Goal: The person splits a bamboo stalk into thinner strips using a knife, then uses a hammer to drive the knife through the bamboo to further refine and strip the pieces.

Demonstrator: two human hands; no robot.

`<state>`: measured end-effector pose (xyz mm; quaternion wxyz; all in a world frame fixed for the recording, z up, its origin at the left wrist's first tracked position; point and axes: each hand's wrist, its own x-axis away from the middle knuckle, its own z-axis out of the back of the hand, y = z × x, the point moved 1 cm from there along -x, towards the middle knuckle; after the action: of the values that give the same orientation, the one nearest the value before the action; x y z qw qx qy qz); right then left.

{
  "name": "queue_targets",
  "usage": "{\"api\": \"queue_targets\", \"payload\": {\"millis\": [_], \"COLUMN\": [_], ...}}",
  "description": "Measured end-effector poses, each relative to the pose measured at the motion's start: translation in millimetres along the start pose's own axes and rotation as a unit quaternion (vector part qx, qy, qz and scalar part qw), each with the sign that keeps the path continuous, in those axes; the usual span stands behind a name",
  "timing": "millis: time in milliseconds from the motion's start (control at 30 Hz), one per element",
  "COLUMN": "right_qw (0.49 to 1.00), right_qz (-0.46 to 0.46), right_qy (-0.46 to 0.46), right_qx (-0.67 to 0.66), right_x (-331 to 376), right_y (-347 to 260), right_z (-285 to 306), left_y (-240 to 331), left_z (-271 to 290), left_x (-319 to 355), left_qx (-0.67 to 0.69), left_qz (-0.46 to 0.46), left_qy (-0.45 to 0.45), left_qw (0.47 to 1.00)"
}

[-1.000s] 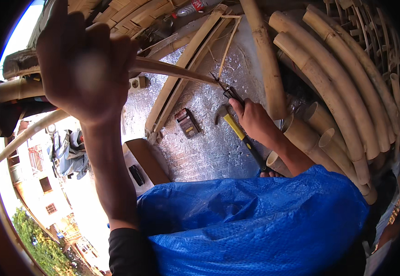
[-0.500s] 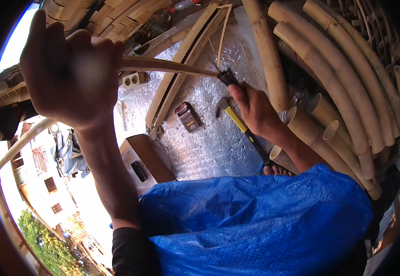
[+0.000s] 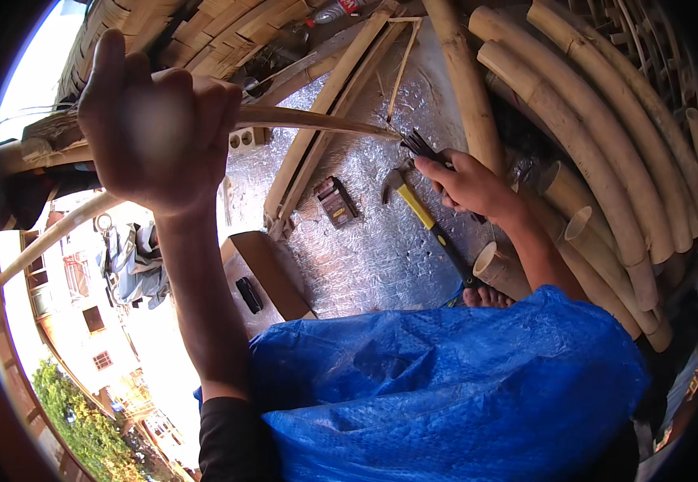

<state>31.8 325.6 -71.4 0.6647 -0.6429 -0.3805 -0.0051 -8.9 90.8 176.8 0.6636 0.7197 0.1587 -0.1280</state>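
Observation:
My left hand (image 3: 160, 132), raised close at the upper left, is closed around a thin bamboo strip (image 3: 309, 120). The strip runs rightward, its far end near the head of a slim dark hand tool (image 3: 421, 147). My right hand (image 3: 465, 185) grips this tool; its exact kind is unclear, and I cannot tell whether it touches the strip. Just below lies a hammer (image 3: 415, 207) with a yellow and black handle, on a silvery foil sheet (image 3: 365, 265). A blue tarp (image 3: 445, 369) covers my lap.
Thick bamboo poles (image 3: 574, 120) crowd the right side, with shorter cut lengths (image 3: 502, 269) below. A split bamboo pole (image 3: 325, 120) slants across the sheet. A small dark box (image 3: 335, 202), a cardboard box (image 3: 265, 265) and a white socket block (image 3: 246, 139) lie around. My bare foot (image 3: 487, 296) shows.
My right hand has shifted right and down with the tool, which now sits at a different angle. My left hand, still on the strip, appears further right and slightly lower.

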Motion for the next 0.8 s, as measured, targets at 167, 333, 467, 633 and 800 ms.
{"api": "queue_targets", "payload": {"millis": [167,333,467,633,800], "right_qw": [0.881,0.890,0.972,0.989,0.940], "right_qz": [0.008,0.110,0.137,0.090,0.299], "right_qy": [-0.156,-0.181,-0.091,0.005,0.040], "right_qx": [-0.446,-0.404,-0.166,-0.115,-0.158], "right_x": [15.4,26.6,34.6,37.4,47.9], "right_y": [4.9,-6.0,5.2,-12.6,-48.6], "right_z": [-7.2,-9.7,-24.1,-33.3,-44.9], "left_y": [-11.2,-20.7,-13.2,-18.1,-11.0], "left_z": [25.0,43.0,30.0,-14.0,-5.5], "left_x": [-9.9,-34.8,-39.1,-58.4,-45.3], "left_qx": [0.089,0.160,0.048,0.072,0.061], "left_qz": [0.020,0.061,0.093,0.066,0.033], "left_qy": [-0.025,-0.047,0.065,-0.008,-0.028], "left_qw": [0.996,0.984,0.992,0.995,0.997]}}
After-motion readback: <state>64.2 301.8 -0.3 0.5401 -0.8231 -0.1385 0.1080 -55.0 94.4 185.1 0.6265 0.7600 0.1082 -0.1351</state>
